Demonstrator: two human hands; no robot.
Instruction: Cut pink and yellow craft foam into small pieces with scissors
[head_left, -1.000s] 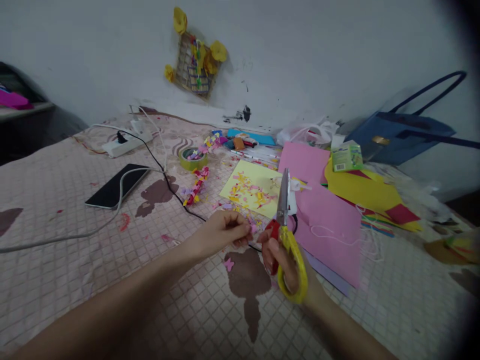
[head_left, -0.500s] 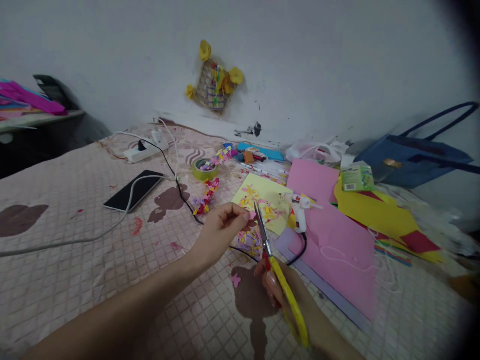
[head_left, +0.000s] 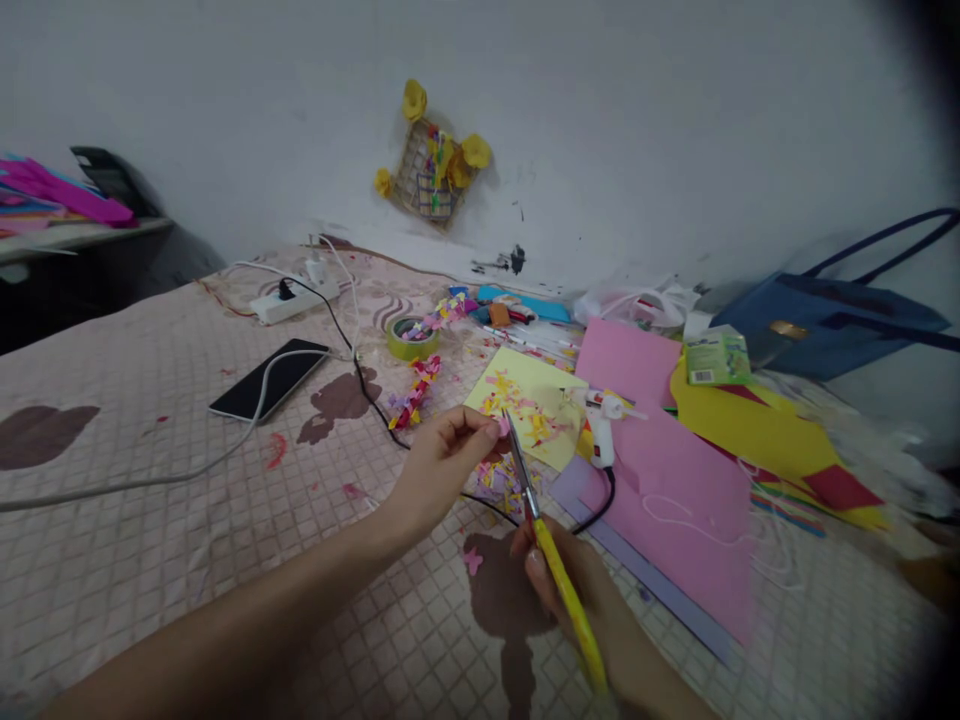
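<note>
Pink paper piece [head_left: 503, 427]: pinched in the left hand [head_left: 450, 455], over the middle of the tabletop [head_left: 247, 560], at the near edge of the pale yellow sheet [head_left: 536, 370] as seen from the head.
Left hand grip: thumb and fingertips narrow, meeting on the small piece.
Right hand [head_left: 566, 575] grip: curled around the handles of the scissors [head_left: 546, 540].
Scissors' pose: yellow handle toward the wearer, blades slanting up to the pink piece, nearly together; whether they touch it, I cannot tell.
Yellow sheet: strewn with yellow, pink and red scraps.
Loose cut pieces [head_left: 499, 485]: purple, yellow and pink, between the hands.
Pink cutout [head_left: 472, 561]: alone on a brown patch of the cloth, nearer the wearer than the fingertips.
Glue gun [head_left: 601, 430]: white, at the right corner of the yellow sheet, beside the pink sheets [head_left: 690, 500].
Red garland [head_left: 415, 395]: left of the yellow sheet, near the tape roll [head_left: 412, 350].
Phone [head_left: 270, 378]: dark, toward the tabletop's left edge.
Power strip [head_left: 296, 300]: near the far left corner.
Blue bag [head_left: 825, 320]: at the far right, by the wall.
</note>
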